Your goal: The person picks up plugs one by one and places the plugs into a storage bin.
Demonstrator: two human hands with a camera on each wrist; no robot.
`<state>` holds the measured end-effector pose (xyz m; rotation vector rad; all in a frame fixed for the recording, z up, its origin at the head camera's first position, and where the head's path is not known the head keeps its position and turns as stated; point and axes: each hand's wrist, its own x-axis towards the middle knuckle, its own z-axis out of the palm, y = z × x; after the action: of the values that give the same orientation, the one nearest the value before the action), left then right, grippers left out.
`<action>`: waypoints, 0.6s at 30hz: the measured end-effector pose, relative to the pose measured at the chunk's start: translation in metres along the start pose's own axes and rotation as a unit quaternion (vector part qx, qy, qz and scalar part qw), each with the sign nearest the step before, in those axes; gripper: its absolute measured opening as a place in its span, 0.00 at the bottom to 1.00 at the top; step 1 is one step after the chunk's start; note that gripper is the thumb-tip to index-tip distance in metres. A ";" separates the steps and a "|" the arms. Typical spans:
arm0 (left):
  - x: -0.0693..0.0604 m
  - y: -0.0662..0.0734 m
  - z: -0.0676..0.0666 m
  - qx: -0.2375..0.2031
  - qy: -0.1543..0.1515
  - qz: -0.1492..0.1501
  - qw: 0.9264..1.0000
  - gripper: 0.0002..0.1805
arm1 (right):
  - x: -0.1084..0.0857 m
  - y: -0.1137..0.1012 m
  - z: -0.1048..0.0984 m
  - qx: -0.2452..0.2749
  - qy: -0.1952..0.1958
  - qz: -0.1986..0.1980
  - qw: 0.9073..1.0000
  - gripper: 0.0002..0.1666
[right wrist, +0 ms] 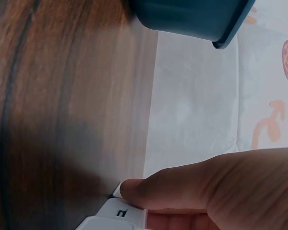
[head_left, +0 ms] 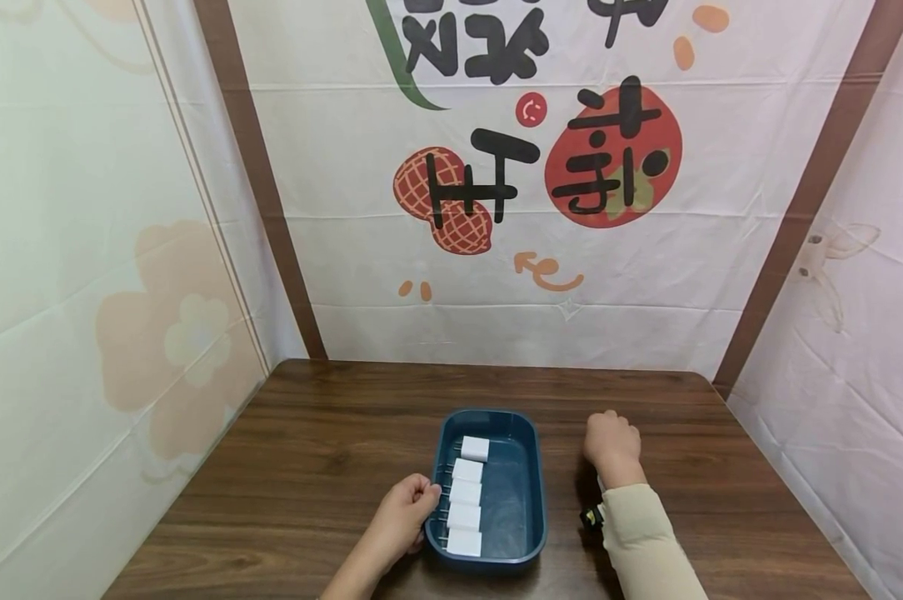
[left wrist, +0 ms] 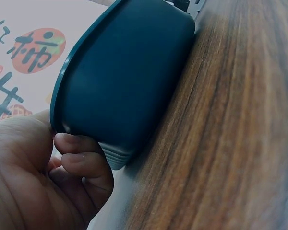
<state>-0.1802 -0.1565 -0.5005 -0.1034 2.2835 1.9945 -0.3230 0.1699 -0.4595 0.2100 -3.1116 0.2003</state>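
Sitting against R fingers (right wrist: 139, 189): wht USB plug (right wrist: 116, 208); L fingers (left wrist: 81, 164) pinch tray (left wrist: 127, 72).

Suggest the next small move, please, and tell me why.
Perhaps the right hand should lift the white USB charger it touches toward the blue tray: the left hand grips it, and bare space shows beside five white plug chargers.

Soft, fairly even light fills the head view, brightening the cloth walls (head_left: 346, 275), with a dim shadow on the table (head_left: 331, 450) toward 5 o'clock. The left wrist view is darker: a faint glint on the tray's rim (left wrist: 63, 76) at 10, wood blurred toward 4. The right wrist view shows a broad, soft-edged shadow around 8.
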 end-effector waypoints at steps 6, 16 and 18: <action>0.000 0.000 0.001 0.005 0.004 0.000 1.000 0.14 | 0.001 0.000 0.004 0.002 0.008 -0.002 1.000 0.13; 0.000 0.001 0.001 0.009 0.006 -0.001 1.000 0.14 | 0.003 0.002 0.004 0.002 -0.003 0.000 1.000 0.13; 0.000 0.001 0.001 0.007 0.004 -0.002 1.000 0.13 | 0.003 0.002 0.004 0.003 -0.007 0.001 1.000 0.14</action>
<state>-0.1800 -0.1554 -0.4995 -0.1156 2.2993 1.9807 -0.3260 0.1712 -0.4641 0.2080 -3.1256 0.2094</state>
